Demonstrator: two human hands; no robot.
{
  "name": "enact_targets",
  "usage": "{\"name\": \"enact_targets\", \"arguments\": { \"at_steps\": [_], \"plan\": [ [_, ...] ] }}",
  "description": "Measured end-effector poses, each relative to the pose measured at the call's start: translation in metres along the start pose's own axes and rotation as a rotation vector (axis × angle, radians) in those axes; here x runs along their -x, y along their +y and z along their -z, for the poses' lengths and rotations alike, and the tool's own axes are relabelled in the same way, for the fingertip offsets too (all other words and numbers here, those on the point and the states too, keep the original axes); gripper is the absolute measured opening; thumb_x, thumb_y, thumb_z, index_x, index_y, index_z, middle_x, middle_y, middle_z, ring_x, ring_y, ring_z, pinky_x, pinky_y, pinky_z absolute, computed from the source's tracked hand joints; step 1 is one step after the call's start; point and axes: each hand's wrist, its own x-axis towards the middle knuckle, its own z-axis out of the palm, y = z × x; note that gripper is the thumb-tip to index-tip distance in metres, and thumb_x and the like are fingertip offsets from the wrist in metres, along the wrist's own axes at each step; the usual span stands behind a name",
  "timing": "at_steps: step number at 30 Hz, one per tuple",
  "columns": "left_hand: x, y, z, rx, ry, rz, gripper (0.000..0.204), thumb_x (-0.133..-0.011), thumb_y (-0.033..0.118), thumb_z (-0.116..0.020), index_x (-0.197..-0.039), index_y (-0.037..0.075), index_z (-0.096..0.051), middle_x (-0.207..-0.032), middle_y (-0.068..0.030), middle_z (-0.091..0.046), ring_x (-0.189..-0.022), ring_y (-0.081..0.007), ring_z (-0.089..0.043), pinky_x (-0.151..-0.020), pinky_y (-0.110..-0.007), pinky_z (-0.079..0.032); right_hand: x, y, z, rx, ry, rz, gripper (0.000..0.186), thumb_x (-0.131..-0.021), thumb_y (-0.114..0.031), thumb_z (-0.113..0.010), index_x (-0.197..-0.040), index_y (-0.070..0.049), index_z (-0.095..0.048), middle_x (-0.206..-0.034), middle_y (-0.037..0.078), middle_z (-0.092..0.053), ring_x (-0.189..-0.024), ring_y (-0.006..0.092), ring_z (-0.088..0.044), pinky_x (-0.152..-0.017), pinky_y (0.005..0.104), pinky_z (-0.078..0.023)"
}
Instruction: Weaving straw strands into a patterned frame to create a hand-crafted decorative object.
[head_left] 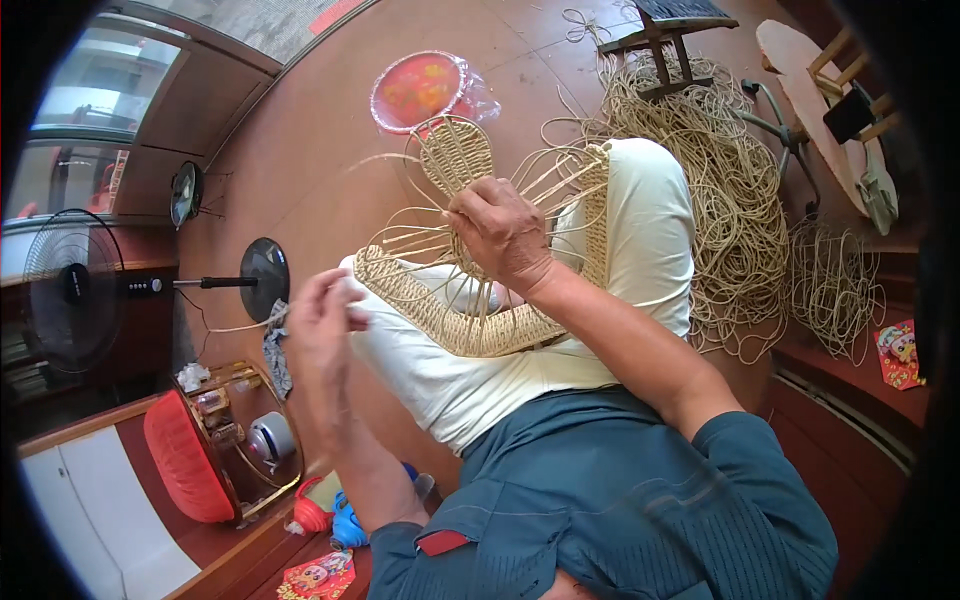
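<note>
A half-woven basket-like piece of tan straw cord lies across my lap and thighs. Its curved woven band is joined by loose spokes to a rounded woven panel, which points away from me. My right hand is closed on the bundled spokes at the base of that panel, its fingers hiding part of the weave. Off to the left, beside my left knee, my left hand is raised with curled fingers, smeared by motion. A thin tan strand runs up to it; whether the fingers grip it is unclear.
A large heap of loose cord covers the floor at right, beneath a small dark stool. A red basin sits ahead. Standing at left is a fan, near a tray table. Coloured bottles are at lower left.
</note>
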Motion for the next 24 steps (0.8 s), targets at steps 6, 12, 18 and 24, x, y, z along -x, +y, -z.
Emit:
{"name": "enact_targets", "arguments": {
  "at_steps": [6, 12, 18, 24],
  "plan": [
    [-0.016, 0.010, -0.084, 0.068, -0.141, -0.084, 0.038, -0.111, 0.015, -0.061, -0.141, -0.008, -0.063, -0.120, -0.0192, -0.076, -0.070, -0.0132, -0.072, -0.055, -0.026, -0.059, 0.003, 0.002, 0.001, 0.008, -0.022, 0.030, 0.011, -0.091, -0.022, -0.084, -0.097, -0.014, -0.079, -0.099, 0.003, -0.068, -0.094, 0.0249, -0.071, -0.077, 0.0399, -0.058],
    [-0.064, 0.023, -0.104, 0.331, -0.310, -0.002, 0.049, -0.109, 0.009, -0.056, -0.152, -0.012, -0.046, -0.143, -0.0277, -0.065, -0.069, -0.0165, -0.072, -0.053, -0.026, -0.059, 0.007, -0.001, 0.004, -0.003, -0.028, 0.057, 0.013, -0.092, -0.020, -0.083, -0.102, -0.012, -0.080, -0.104, 0.006, -0.068, -0.098, 0.0270, -0.070, -0.084, 0.0405, -0.057],
    [-0.116, 0.032, -0.115, 0.427, -0.388, 0.103, 0.037, -0.105, 0.010, -0.065, -0.138, -0.006, -0.057, -0.115, -0.0095, -0.073, -0.070, -0.0068, -0.067, -0.053, -0.020, -0.053, 0.007, -0.002, 0.006, -0.008, -0.053, 0.059, 0.015, -0.091, -0.018, -0.082, -0.104, -0.011, -0.080, -0.106, 0.007, -0.067, -0.098, 0.0276, -0.069, -0.084, 0.0409, -0.056],
    [-0.107, 0.030, -0.109, 0.017, -0.413, -0.027, 0.047, -0.107, 0.012, -0.066, -0.147, -0.006, -0.051, -0.088, -0.0050, -0.067, -0.058, -0.0071, -0.062, -0.046, -0.022, -0.048, 0.007, 0.000, 0.005, -0.016, -0.056, 0.049, 0.014, -0.091, -0.016, -0.082, -0.104, -0.011, -0.079, -0.106, 0.007, -0.066, -0.098, 0.0280, -0.068, -0.084, 0.0408, -0.056]
  ]
}}
